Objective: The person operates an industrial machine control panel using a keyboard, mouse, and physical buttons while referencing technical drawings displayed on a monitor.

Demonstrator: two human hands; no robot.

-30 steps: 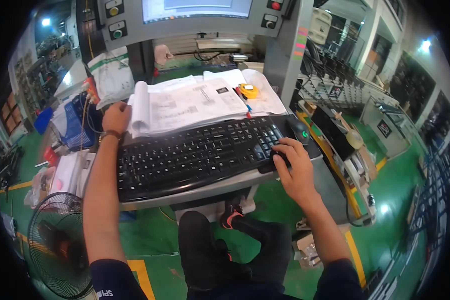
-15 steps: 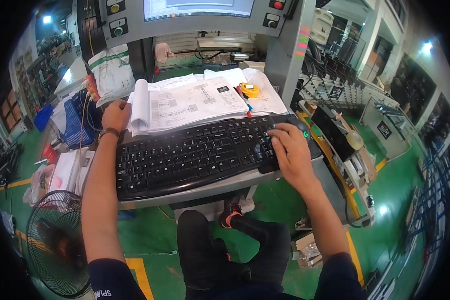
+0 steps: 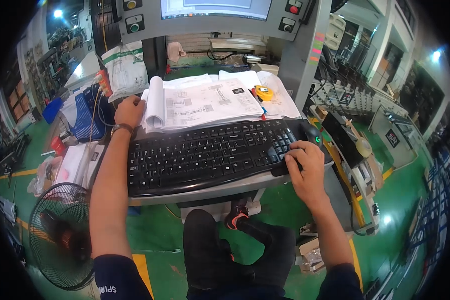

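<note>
At the lower left of the frame stands a wire-guarded fan [image 3: 61,235], below a blue plastic basket [image 3: 89,116]. Just right of the basket, in the upper left, the left hand [image 3: 130,111] rests beside the curled-back sheets [image 3: 155,102] of a stack of printed drawings [image 3: 200,104]; its fingers are bent, and I cannot tell whether they pinch the paper. The black keyboard [image 3: 197,159] fills the centre, its long axis running from left to right and rising slightly rightward, with the drawings close behind its back edge and the grey shelf [image 3: 230,182] showing as a narrow strip along its front. A yellow tape measure [image 3: 263,93] sits on the papers' right side. The right hand [image 3: 309,167], the nearer to the number pad [image 3: 273,148], arches over its right side, fingers bent and thumb apart, gripping nothing; the keys lie leftward from the fingertips, though contact is unclear. The mouse [image 3: 311,133] sits just above that hand, leaving little room near the shelf's right end.
</note>
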